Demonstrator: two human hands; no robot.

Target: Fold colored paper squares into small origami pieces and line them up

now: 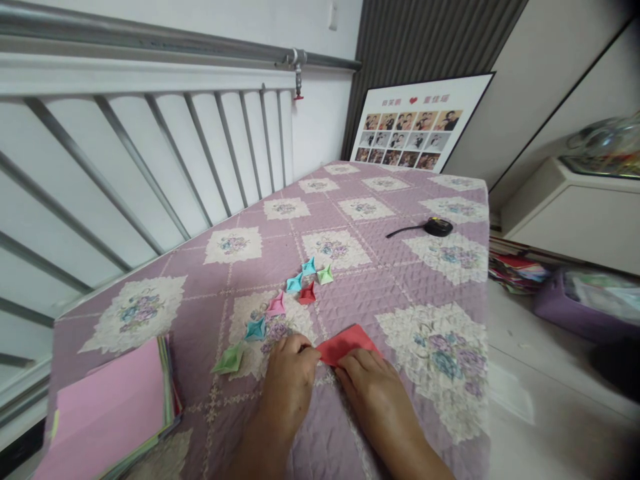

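A folded red paper sheet [347,342] lies on the purple quilted bed cover [400,287] just in front of me. My left hand [289,379] rests with curled fingers pressing on the sheet's left corner. My right hand [373,385] lies flat with its fingers on the sheet's near edge. Several small folded paper shapes lie beyond the hands: a green one [230,360], a blue one [255,329], a pink one [277,305], a red one [307,293], and teal and green ones [309,268] further back.
A stack of coloured paper with a pink top sheet [113,407] sits at the near left. A black tape measure [437,227] lies far right on the bed. A white railing [150,167] runs along the left. A photo board [415,127] leans at the far end; boxes and floor clutter [575,300] lie right.
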